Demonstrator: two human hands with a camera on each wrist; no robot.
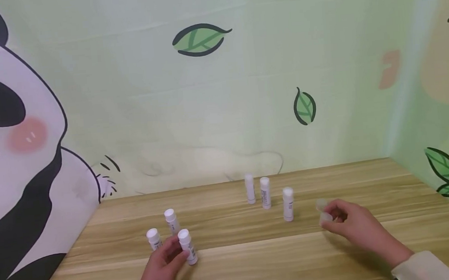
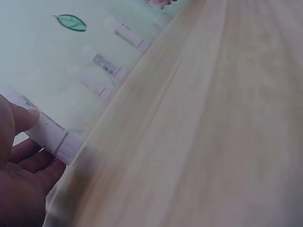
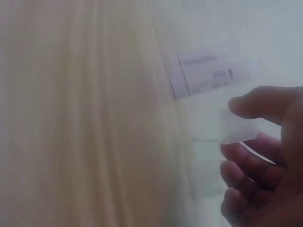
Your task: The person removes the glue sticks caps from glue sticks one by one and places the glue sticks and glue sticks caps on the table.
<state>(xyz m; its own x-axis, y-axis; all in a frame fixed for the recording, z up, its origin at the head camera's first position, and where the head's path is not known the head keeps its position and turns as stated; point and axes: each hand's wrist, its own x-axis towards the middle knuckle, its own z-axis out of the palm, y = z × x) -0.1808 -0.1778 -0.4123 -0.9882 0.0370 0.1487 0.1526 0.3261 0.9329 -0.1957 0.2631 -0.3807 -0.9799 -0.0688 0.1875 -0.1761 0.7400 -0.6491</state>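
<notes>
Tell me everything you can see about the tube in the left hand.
The tube is a slim white cylinder that looks like plastic, with a white cap on top, dark print along its side and a thin line around it near the base. It is nearly upright, tilted slightly, over the left part of the table. The left hand holds it between thumb and fingers. Whether its base touches the table, I can't tell.

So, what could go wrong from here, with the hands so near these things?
The left hand, gripping a tube, could topple the two tubes close by, which stand upright on narrow bases. The right hand pinches a pale piece with another piece just beyond it, so a small slip might knock that one away.
</notes>
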